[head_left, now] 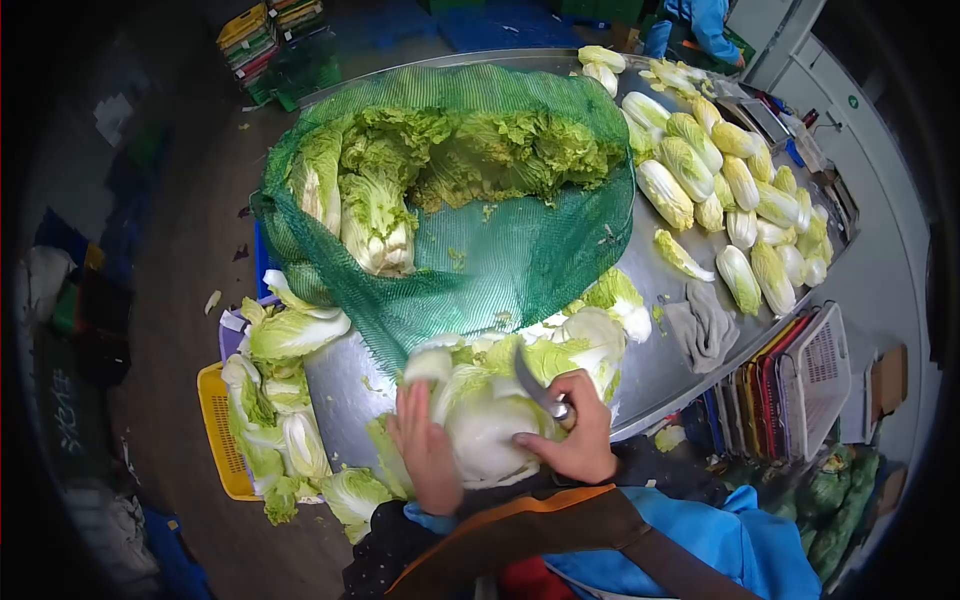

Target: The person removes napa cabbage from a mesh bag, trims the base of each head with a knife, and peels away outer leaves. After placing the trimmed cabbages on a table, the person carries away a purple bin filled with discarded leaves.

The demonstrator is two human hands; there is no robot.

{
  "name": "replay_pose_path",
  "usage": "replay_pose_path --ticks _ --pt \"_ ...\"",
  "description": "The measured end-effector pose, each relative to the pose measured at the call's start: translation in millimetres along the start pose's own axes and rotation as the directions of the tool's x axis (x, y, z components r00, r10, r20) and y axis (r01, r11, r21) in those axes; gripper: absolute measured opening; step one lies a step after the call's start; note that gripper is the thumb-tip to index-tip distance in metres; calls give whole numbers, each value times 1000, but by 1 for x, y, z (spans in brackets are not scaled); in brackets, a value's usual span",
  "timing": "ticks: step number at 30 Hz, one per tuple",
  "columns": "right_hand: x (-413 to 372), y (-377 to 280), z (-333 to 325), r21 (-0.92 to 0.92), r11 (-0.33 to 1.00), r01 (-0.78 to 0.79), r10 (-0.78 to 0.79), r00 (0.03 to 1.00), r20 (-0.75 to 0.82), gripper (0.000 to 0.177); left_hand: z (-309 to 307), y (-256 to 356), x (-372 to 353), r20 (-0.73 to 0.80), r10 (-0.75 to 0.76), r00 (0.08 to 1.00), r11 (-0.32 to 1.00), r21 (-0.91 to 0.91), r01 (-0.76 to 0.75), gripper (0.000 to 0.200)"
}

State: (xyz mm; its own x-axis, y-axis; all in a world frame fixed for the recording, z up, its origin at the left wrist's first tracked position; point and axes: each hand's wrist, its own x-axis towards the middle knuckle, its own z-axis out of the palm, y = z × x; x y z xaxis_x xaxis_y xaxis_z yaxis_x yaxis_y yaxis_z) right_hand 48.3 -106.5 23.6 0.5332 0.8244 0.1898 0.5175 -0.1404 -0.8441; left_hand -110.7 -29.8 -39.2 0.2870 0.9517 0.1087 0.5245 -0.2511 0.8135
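A pale Chinese cabbage [488, 437] sits at the near edge of the metal table, close to my body. My left hand [425, 450] lies along its left side with the fingers stretched out, slightly blurred. In my right hand [582, 432] is a knife [530, 378], its curved blade pointing up and left over the cabbage; my thumb reaches onto the cabbage. Loose outer leaves [575, 350] lie just beyond. Farther back, a green mesh bag [500, 250] gapes toward me, with several untrimmed leafy cabbages [375, 215] inside.
Several trimmed cabbages [690, 165] are heaped at the right of the metal table [660, 375]. A grey cloth [703, 325] lies nearby. Leaves overflow a yellow basket [222, 430] at left. Stacked crates [815, 380] stand at right. Another person's blue sleeve [708, 28] shows at the back.
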Motion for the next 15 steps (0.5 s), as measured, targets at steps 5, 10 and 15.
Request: replay_pose_path --ticks 5,10,15 --pt "24 35 29 -167 966 -198 211 976 60 42 21 14 6 214 88 973 987 -151 -56 38" --pt "23 110 45 -270 936 -225 224 974 -33 56 66 -96 -13 233 82 969 902 396 -171 44" --pt "17 53 23 -1 986 -166 163 969 -186 48 12 34 11 -68 448 892 883 190 -429 33"
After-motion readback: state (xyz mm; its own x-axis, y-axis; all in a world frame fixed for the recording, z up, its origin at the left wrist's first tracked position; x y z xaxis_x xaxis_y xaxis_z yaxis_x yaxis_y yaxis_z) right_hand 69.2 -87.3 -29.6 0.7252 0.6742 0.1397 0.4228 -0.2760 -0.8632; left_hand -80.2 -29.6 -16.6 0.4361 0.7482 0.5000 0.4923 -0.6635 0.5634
